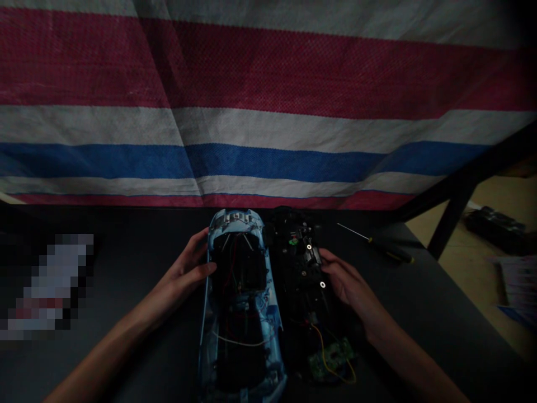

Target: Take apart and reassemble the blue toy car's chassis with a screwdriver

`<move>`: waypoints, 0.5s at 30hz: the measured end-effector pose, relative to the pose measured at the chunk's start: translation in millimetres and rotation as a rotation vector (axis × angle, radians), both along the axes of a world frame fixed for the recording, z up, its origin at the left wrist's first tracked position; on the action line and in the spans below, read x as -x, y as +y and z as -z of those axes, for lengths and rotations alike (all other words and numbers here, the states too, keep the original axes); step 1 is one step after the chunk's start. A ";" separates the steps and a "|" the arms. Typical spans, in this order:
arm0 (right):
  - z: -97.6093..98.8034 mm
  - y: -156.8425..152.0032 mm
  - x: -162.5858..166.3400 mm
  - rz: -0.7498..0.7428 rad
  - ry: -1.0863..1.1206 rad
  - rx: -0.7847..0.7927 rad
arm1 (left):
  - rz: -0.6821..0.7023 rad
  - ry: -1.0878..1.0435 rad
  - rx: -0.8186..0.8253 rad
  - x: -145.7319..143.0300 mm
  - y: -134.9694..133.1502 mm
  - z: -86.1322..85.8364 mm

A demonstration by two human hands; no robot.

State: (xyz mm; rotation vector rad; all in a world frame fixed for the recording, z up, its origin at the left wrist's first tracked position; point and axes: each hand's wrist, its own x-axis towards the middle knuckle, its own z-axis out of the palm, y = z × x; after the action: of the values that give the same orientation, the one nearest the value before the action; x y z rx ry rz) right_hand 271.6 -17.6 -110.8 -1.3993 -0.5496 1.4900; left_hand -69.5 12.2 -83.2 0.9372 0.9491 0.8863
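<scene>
A light-blue toy car body shell [273, 310] lies with its hollow inside facing up, thin wires crossing its dark interior. My left hand [188, 271] grips its left edge, the thumb over the rim and the fingers around the outside. Close alongside on the right is the black toy car chassis [296, 280], with metal screw points showing. My right hand [342, 277] holds the chassis by its right side, its fingertips partly hidden. A green circuit board [333, 358] with a yellow wire rests at the chassis's near end.
To the right, a screwdriver [392, 252] lies on the dark table [444, 313]. A pixelated item [54, 285] is at the left. Striped fabric [268, 73] hangs behind the table. Dark objects [499, 226] sit beyond the right edge, past a black frame bar [453, 218].
</scene>
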 end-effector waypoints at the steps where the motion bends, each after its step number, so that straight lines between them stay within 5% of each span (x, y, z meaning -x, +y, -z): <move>1: 0.5 -0.5 -0.2 0.000 -0.007 -0.002 | -0.001 0.007 0.003 0.2 -0.2 -0.2; 15: 1.9 0.2 -1.6 -0.007 -0.042 0.010 | 0.012 0.012 -0.022 -3.2 -0.6 -6.2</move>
State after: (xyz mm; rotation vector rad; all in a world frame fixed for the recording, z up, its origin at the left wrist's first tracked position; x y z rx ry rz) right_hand 273.3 -17.5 -112.7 -1.4403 -0.5751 1.4737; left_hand -66.3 11.6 -77.0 0.9671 0.9452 0.8831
